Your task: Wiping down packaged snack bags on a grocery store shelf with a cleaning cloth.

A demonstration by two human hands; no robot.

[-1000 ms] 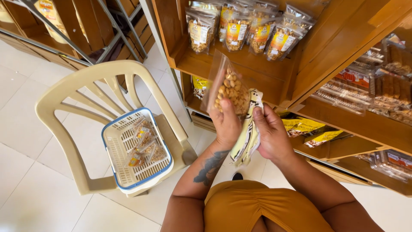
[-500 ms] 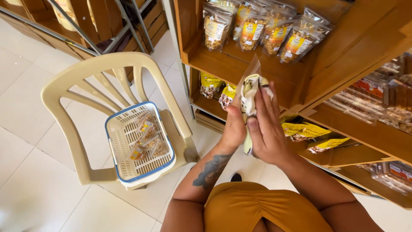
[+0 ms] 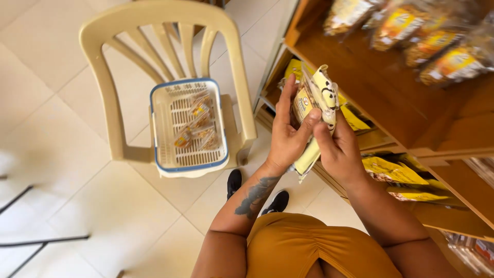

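Lowered since half a second ago, from shelf-edge height to chest level. Left hand [image 3: 285, 141] gripping clear snack bag [image 3: 304, 103] from behind, thumb over its front; right hand [image 3: 337, 149] pressing yellow-and-white cloth [image 3: 323, 95] against it. Basket [image 3: 164, 128] on plastic chair [image 3: 110, 98] unchanged.

Left hand [image 3: 286, 139] raised, right hand [image 3: 337, 146] seemingly gripping, forearms bent

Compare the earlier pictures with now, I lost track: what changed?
The left hand and right hand brought the snack bag and yellow cloth lower, the cloth now wrapped over the bag. Both hands kept hold; the basket stayed on the chair.
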